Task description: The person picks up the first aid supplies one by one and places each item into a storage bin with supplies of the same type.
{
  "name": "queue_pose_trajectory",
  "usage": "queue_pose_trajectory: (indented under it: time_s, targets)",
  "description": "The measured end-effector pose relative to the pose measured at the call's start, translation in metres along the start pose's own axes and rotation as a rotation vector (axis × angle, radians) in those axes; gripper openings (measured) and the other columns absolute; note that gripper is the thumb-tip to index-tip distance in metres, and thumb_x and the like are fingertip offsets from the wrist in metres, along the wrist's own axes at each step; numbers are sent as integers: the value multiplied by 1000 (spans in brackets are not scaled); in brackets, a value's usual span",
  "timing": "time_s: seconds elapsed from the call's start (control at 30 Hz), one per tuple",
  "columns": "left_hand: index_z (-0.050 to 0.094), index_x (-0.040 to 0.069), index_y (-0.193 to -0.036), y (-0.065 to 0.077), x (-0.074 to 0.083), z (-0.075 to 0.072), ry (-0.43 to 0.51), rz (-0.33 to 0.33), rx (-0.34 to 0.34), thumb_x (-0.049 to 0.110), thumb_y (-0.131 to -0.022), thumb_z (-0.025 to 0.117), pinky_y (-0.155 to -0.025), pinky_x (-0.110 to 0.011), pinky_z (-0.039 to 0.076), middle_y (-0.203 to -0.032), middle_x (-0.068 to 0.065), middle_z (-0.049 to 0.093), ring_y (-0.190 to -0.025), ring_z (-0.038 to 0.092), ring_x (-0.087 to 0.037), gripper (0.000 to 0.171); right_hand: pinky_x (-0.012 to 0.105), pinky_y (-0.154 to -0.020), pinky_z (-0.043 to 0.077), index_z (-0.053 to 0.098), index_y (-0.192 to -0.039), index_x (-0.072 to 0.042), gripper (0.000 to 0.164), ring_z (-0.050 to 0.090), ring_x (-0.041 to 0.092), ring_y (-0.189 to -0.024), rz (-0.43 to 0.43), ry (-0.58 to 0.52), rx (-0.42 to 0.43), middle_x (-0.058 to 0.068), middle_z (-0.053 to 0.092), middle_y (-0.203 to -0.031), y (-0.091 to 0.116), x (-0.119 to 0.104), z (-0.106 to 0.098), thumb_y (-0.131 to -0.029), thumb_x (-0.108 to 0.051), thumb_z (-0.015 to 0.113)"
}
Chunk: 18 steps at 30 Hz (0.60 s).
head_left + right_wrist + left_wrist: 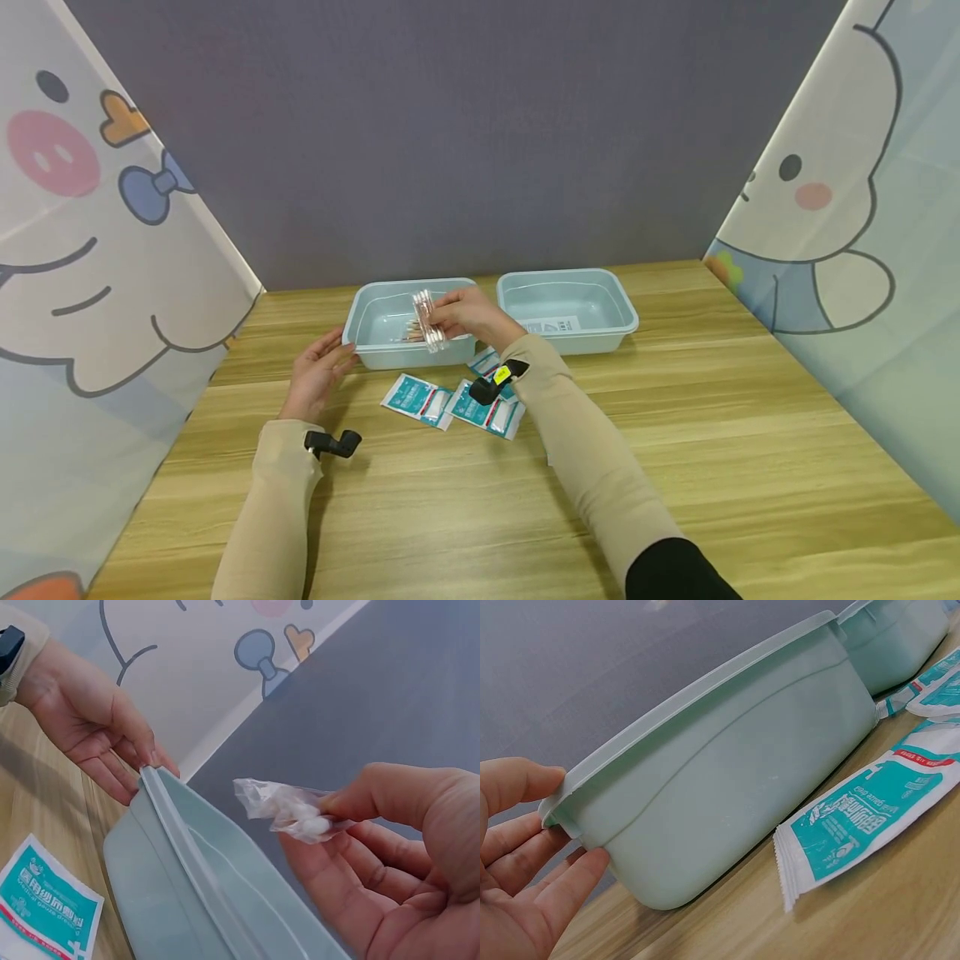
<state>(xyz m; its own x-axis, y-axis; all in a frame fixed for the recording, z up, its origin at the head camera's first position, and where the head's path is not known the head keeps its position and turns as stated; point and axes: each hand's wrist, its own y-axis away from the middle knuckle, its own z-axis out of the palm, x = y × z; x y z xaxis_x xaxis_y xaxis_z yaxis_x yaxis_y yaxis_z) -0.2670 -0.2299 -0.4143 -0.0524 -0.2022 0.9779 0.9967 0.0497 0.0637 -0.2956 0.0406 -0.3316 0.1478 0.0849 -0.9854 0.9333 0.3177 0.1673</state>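
My right hand [472, 315] pinches a small clear plastic packet of cotton swabs [427, 317] between thumb and fingers, above the left pale-green plastic tub [386, 358]. In the right wrist view the packet [289, 810] shows white swab tips through crinkled film. More swab sticks [414, 331] show inside that tub, partly covered by the held packet. At the tub's left end, my left hand [315, 375] grips the rim. In the left wrist view its thumb [536, 780] lies on top of the rim, with the fingers under it against the wall.
A second pale-green tub [592, 342] stands close on the right, with a white printed label [551, 324] inside. Several teal-and-white gauze packets [416, 398] lie on the wooden table [420, 517] in front of the tubs. A grey panel [480, 150] rises behind them.
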Motion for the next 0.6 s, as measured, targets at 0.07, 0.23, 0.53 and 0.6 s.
queue_pose_trajectory:
  time_s: [0.07, 0.23, 0.53, 0.6]
  targets:
    - [38, -5, -149, 0, 0, 0, 6, -4, 3, 5, -98, 63, -96, -26, 54, -120, 1, 54, -112, 57, -14, 57, 21, -51, 55, 64, -109, 13, 20, 61, 13, -58, 14, -19, 21, 7, 64, -72, -4, 1, 0, -90, 8, 65]
    - [37, -4, -149, 0, 0, 0, -1, -18, 8, 5, -99, 62, -98, -27, 53, -121, 1, 53, -109, 58, -11, 57, 22, -52, 56, 63, -109, 13, 18, 61, 13, -58, 31, -72, 53, 7, 64, -70, -15, 5, -2, -91, 8, 63]
    - [36, -4, -151, 0, 1, -1, -4, -23, 3, 7, -99, 62, -101, -28, 51, -124, 0, 52, -109, 57, -10, 59, 16, -50, 55, 61, -115, 20, 25, 59, 12, -55, 31, -153, 94, 6, 62, -68, -29, 19, -3, -93, 8, 61]
    - [36, -4, -150, 0, 1, 0, -12, -21, 3, 7, -99, 62, -101, -28, 51, -123, 0, 52, -109, 57, -10, 59, 17, -53, 57, 60, -117, 21, 27, 60, 12, -56, 22, -170, 106, 6, 63, -70, -32, 22, -2, -94, 8, 60]
